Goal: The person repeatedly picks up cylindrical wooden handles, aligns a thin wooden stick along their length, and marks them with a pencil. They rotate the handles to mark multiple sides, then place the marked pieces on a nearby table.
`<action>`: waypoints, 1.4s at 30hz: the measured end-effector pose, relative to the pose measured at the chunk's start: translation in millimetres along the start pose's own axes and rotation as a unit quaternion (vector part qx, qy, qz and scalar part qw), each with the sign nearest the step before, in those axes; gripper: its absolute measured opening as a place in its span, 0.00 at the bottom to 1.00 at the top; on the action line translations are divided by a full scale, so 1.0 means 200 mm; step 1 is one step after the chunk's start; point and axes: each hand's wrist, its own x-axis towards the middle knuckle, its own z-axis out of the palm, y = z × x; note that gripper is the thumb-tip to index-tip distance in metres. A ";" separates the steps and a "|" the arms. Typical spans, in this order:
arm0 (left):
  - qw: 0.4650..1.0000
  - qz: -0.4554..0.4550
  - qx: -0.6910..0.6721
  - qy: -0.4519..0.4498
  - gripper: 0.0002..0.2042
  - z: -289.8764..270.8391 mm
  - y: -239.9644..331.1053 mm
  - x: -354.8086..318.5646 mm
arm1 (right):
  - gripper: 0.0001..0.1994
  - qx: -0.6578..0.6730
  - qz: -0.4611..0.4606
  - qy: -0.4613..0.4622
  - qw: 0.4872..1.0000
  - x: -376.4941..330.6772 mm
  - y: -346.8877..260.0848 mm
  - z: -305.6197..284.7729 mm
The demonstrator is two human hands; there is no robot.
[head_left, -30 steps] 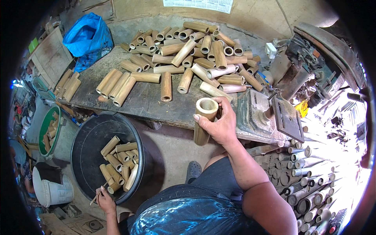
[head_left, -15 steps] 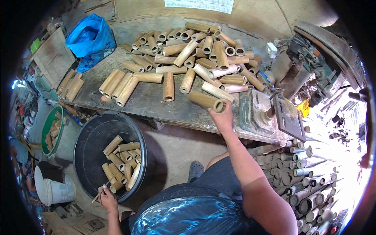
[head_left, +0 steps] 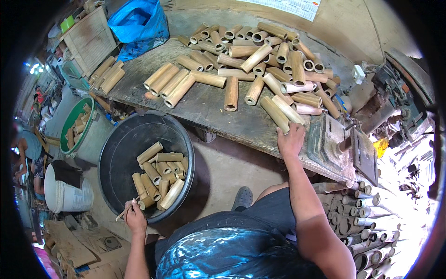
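Note:
My right hand (head_left: 291, 140) is closed on the near end of a bamboo tube (head_left: 275, 114) at the bench's front edge. A paler bamboo tube (head_left: 289, 110) lies just to the right of it. Beyond them a heap of cut bamboo tubes (head_left: 256, 58) covers the back of the wooden bench (head_left: 204, 108). At the lower left, my left hand (head_left: 135, 218) pinches a thin brown stick (head_left: 121, 214) by the rim of a large black tub (head_left: 108, 183). Several short bamboo tubes (head_left: 151, 152) lie inside the tub.
A dusty metal machine (head_left: 331, 139) stands on the bench's right end. Long bamboo poles (head_left: 371, 223) are stacked below it. A blue plastic bag (head_left: 139, 28) sits at the back left. A green basin (head_left: 74, 125) and a white bucket (head_left: 76, 193) stand left of the tub.
My right hand has swung the bamboo tube from lying crosswise to pointing away from me, beside the paler one. My left hand still holds the stick. The whole view has shifted.

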 end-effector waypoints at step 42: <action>0.998 0.020 -0.031 0.054 0.10 0.03 -0.08 0.00 | 0.04 0.207 -0.111 -0.315 0.919 -0.48 -0.30 0.14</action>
